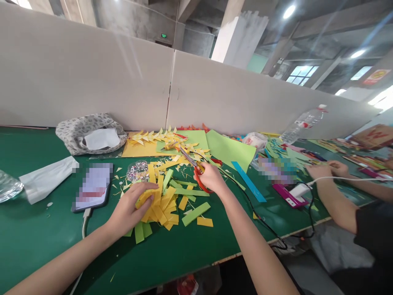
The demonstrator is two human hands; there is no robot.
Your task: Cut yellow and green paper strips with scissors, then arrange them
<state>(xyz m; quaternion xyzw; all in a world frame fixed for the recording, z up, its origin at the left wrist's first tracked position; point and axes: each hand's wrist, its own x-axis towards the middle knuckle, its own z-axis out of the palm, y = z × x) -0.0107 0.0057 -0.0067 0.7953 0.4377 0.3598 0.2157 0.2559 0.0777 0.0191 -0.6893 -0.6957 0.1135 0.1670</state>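
Note:
My left hand (135, 205) curls over a heap of cut paper, with thumb and fingers closed round yellow paper strips (147, 197). Under and beside it lie more yellow strips (167, 207) and several green paper strips (196, 214). My right hand (210, 179) holds a pair of scissors (188, 157) by the red handles. Their blades point away from me, over the paper pieces at the back. Close to the tips is a yellow tool (170, 146) that looks like a glue gun. Fringed yellow paper (147, 137) lies behind it.
A phone (94, 186) on a cable lies left, near a patterned cloth bag (70, 133). A box of small beads (138, 171) stands behind my left hand. On the right are a blue strip (248, 182), a black cord (250, 200), a magenta power strip (287, 196) and a co-worker's hands (321, 171).

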